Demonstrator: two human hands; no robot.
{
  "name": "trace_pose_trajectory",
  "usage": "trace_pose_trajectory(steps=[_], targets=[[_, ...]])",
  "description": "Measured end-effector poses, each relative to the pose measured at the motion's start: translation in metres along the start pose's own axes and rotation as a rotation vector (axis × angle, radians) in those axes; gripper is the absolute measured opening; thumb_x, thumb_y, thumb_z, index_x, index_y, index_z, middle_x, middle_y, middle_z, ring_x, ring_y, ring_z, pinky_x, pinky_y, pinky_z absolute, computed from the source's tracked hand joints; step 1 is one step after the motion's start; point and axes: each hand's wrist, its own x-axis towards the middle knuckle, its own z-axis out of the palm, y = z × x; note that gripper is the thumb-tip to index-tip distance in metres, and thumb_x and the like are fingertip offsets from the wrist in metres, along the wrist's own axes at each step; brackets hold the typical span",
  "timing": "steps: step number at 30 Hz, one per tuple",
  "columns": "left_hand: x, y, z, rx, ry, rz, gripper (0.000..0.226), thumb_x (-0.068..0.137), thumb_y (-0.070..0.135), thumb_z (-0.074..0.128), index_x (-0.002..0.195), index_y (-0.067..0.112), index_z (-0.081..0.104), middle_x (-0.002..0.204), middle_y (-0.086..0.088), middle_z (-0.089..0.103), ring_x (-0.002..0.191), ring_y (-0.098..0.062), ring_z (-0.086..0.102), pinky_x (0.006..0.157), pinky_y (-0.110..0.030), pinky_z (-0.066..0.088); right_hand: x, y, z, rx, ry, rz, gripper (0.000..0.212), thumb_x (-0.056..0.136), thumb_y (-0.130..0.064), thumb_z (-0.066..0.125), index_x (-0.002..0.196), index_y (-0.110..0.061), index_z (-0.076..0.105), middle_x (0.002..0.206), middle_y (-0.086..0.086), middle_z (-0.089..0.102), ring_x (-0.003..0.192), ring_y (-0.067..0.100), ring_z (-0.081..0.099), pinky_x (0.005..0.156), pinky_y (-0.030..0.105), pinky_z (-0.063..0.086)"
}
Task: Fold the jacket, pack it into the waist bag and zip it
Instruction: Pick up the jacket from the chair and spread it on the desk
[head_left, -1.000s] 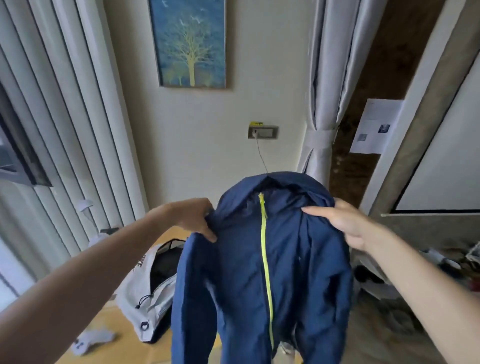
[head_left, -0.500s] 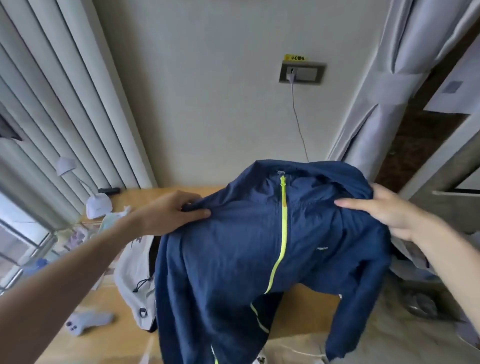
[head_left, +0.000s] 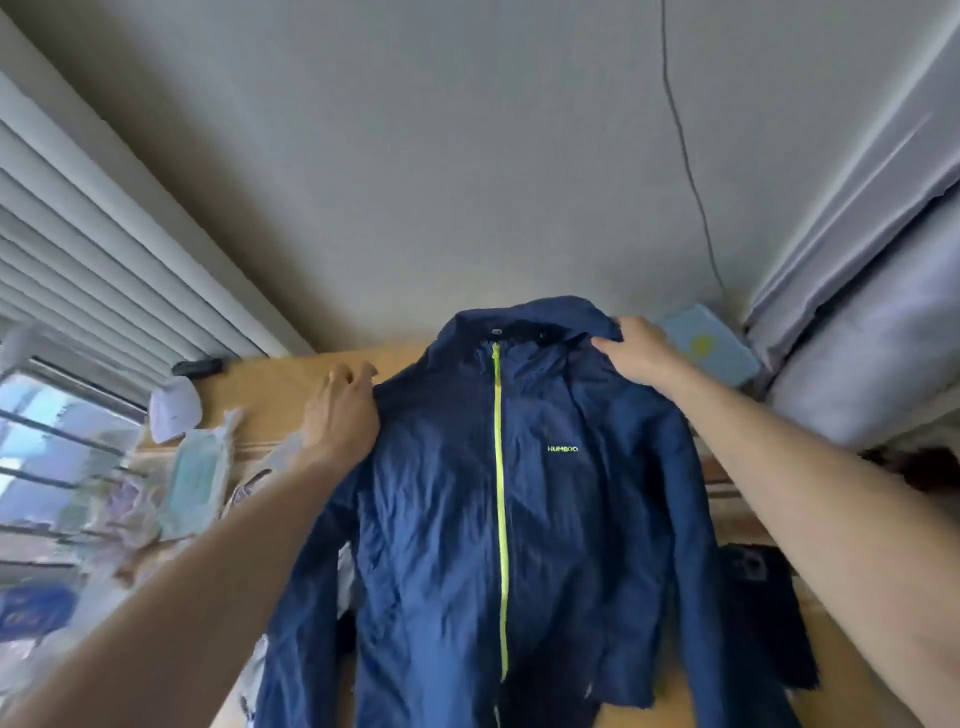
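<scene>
Clearly the jacket (head_left: 498, 493) is thin, limp and slippery; the left hand (head_left: 340, 410) and right hand (head_left: 636, 351) pinch its shoulders, fingers closed on cloth, above the bench (head_left: 270, 384).

This is a lived-in room of a home, most likely a bedroom or study corner. A wooden desk (head_left: 270, 384) stands pushed against a plain painted wall (head_left: 467, 156), with a thin cable (head_left: 691, 171) trailing down it. Pale curtains (head_left: 857, 249) hang at the right, and slatted blinds (head_left: 78, 249) cover a window (head_left: 47, 447) on the left. Everyday clutter crowds the desktop: a small white lamp base (head_left: 174, 408), a pack of wipes (head_left: 195, 478), and a light blue box (head_left: 711, 353).
</scene>
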Motion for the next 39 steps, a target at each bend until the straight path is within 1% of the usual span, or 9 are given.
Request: trace_pose_trajectory(steps=[7, 12, 17, 22, 26, 29, 34, 36, 39], targets=[[-0.028, 0.011, 0.056, 0.176, 0.032, 0.254, 0.048, 0.088, 0.018, 0.072, 0.134, 0.023, 0.059, 0.143, -0.014, 0.052, 0.124, -0.039, 0.053, 0.096, -0.051, 0.05, 0.008, 0.009, 0.04, 0.093, 0.051, -0.11, 0.034, 0.088, -0.012, 0.051, 0.12, -0.009, 0.062, 0.104, 0.014, 0.07, 0.093, 0.036, 0.067, 0.085, 0.051, 0.056], [-0.072, 0.001, 0.088, 0.222, -0.097, 0.323, 0.043, 0.095, 0.037, 0.063, 0.136, 0.023, 0.062, 0.151, -0.016, 0.052, 0.137, -0.038, 0.051, 0.111, -0.051, 0.043, -0.083, 0.007, 0.08, 0.153, 0.054, -0.257, 0.052, 0.09, -0.011, 0.061, 0.14, -0.018, 0.05, 0.126, 0.007, 0.066, 0.113, 0.026, 0.063, 0.094, 0.037, 0.051], [-0.105, -0.014, 0.099, 0.217, -0.296, 0.109, 0.061, 0.104, 0.053, 0.033, 0.159, 0.026, 0.03, 0.17, -0.012, 0.016, 0.158, -0.029, 0.01, 0.126, -0.045, 0.017, -0.17, 0.058, 0.111, -0.101, -0.354, -0.106, 0.086, 0.085, -0.044, 0.069, 0.156, -0.028, 0.023, 0.143, -0.003, 0.044, 0.132, 0.018, 0.047, 0.099, 0.033, 0.046], [-0.174, -0.025, 0.104, -0.015, -0.031, 0.105, 0.044, 0.094, 0.036, 0.063, 0.133, 0.017, 0.057, 0.129, -0.009, 0.059, 0.115, -0.032, 0.058, 0.089, -0.043, 0.053, -0.245, 0.132, 0.116, 0.18, 0.068, 0.358, 0.04, 0.094, -0.024, 0.065, 0.132, -0.015, 0.056, 0.125, 0.009, 0.066, 0.099, 0.018, 0.065, 0.089, 0.036, 0.053], [-0.244, -0.041, 0.134, -0.123, -0.241, -0.08, 0.045, 0.093, 0.043, 0.064, 0.127, 0.018, 0.051, 0.119, -0.005, 0.06, 0.107, -0.03, 0.063, 0.079, -0.04, 0.053, -0.299, 0.157, 0.163, 0.248, -0.079, 0.646, 0.054, 0.09, -0.034, 0.071, 0.135, -0.009, 0.053, 0.128, 0.012, 0.064, 0.109, 0.027, 0.062, 0.096, 0.037, 0.047], [-0.272, -0.048, 0.149, -0.151, -0.418, -0.329, 0.061, 0.088, 0.056, 0.063, 0.125, 0.011, 0.042, 0.124, -0.008, 0.056, 0.113, -0.032, 0.063, 0.076, -0.04, 0.051, -0.305, 0.158, 0.191, 0.362, 0.031, 0.741, 0.072, 0.081, -0.034, 0.08, 0.137, -0.001, 0.048, 0.13, 0.018, 0.061, 0.118, 0.036, 0.06, 0.1, 0.041, 0.047], [-0.294, -0.043, 0.161, -0.229, -0.398, -0.445, 0.068, 0.08, 0.051, 0.075, 0.116, 0.009, 0.036, 0.122, -0.013, 0.053, 0.108, -0.038, 0.064, 0.071, -0.041, 0.05, -0.307, 0.153, 0.212, 0.343, 0.121, 0.705, 0.029, 0.077, -0.032, 0.08, 0.078, -0.007, 0.067, 0.086, 0.015, 0.074, 0.087, 0.036, 0.069, 0.076, 0.041, 0.054], [-0.3, -0.046, 0.164, -0.298, -0.39, -0.55, 0.073, 0.079, 0.048, 0.078, 0.121, 0.005, 0.036, 0.13, -0.017, 0.052, 0.118, -0.041, 0.059, 0.079, -0.044, 0.049, -0.312, 0.15, 0.211, 0.469, 0.15, 0.617, 0.026, 0.083, -0.029, 0.075, 0.079, -0.005, 0.068, 0.079, 0.009, 0.072, 0.083, 0.032, 0.067, 0.071, 0.036, 0.05], [-0.315, -0.063, 0.173, -0.344, -0.468, -0.663, 0.083, 0.079, 0.051, 0.078, 0.13, 0.0, 0.038, 0.139, -0.021, 0.049, 0.129, -0.042, 0.051, 0.094, -0.048, 0.048, -0.323, 0.146, 0.196, 0.892, 0.227, 0.551, 0.022, 0.094, -0.023, 0.066, 0.11, -0.009, 0.067, 0.11, 0.008, 0.072, 0.103, 0.026, 0.067, 0.094, 0.038, 0.051]])
